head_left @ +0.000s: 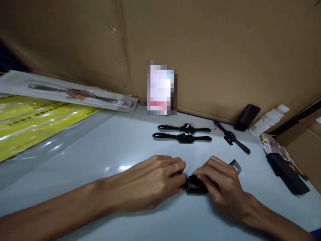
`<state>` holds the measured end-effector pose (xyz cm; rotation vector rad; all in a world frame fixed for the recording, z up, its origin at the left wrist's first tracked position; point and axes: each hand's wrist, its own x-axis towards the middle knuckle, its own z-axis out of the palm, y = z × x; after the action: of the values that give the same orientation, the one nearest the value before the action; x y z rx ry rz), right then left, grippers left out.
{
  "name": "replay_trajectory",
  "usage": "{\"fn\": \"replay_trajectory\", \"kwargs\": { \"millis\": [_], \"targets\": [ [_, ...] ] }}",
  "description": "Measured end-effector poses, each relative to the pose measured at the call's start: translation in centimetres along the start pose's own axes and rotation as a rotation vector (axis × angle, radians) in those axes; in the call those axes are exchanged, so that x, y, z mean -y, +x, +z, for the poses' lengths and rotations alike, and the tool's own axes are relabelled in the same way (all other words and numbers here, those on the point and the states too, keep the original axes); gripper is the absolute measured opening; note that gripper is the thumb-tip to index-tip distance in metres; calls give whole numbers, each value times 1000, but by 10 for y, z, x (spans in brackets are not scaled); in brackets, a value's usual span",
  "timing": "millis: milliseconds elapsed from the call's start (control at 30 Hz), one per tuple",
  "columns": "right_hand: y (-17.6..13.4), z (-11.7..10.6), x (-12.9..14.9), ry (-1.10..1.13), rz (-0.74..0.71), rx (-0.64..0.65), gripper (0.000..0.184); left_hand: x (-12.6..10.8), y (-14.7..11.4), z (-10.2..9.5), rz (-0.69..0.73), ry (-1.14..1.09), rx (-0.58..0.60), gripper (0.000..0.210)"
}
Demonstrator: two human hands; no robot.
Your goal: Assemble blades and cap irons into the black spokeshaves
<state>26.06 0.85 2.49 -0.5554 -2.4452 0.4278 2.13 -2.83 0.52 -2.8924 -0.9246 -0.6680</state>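
Note:
My left hand (163,180) is closed around one handle of a black spokeshave (197,185), whose flat body faces me just above the table. Fingertips of my right hand (222,187) press on the top of that body; any small part between them is hidden. Behind my right hand lies a flat metal blade (235,166) with a notch in its end. Farther back, two more spokeshaves (184,128) (182,137) rest side by side. A third spokeshave (232,137) lies at an angle to their right, beside a small silver part (216,129).
A packaged tool (72,92) and yellow plastic packaging (37,120) cover the left side. Against the cardboard wall stands a blurred-out bright screen (161,89). At right are a black phone-like object (247,117), a bottle (269,118) and a long black holder-like piece (288,174).

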Motion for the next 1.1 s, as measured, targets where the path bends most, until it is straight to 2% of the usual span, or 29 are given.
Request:
{"fn": "replay_trajectory", "kwargs": {
  "millis": [167,233,433,533,633,733,967,1100],
  "targets": [
    [-1,3,-3,-161,-227,6,31,1,0,-2,22,23,2,19],
    [0,4,-4,-165,-263,21,30,1,0,-3,18,26,10,21],
    [0,6,0,-152,-206,14,28,-1,2,-3,-3,-2,12,17],
    [-1,8,6,-171,-93,6,29,-2,2,-2,-3,-13,-2,18],
    [-2,12,10,-96,26,15,30,-3,1,0,-7,-24,-12,19],
    [0,15,10,-24,88,12,28,-3,0,1,4,-33,-21,20],
    [0,15,6,-75,5,-33,23,-4,0,1,-17,-82,-27,20],
    [-2,14,5,-202,-82,-17,24,-4,1,0,-18,-93,-40,21]
  ]
}}
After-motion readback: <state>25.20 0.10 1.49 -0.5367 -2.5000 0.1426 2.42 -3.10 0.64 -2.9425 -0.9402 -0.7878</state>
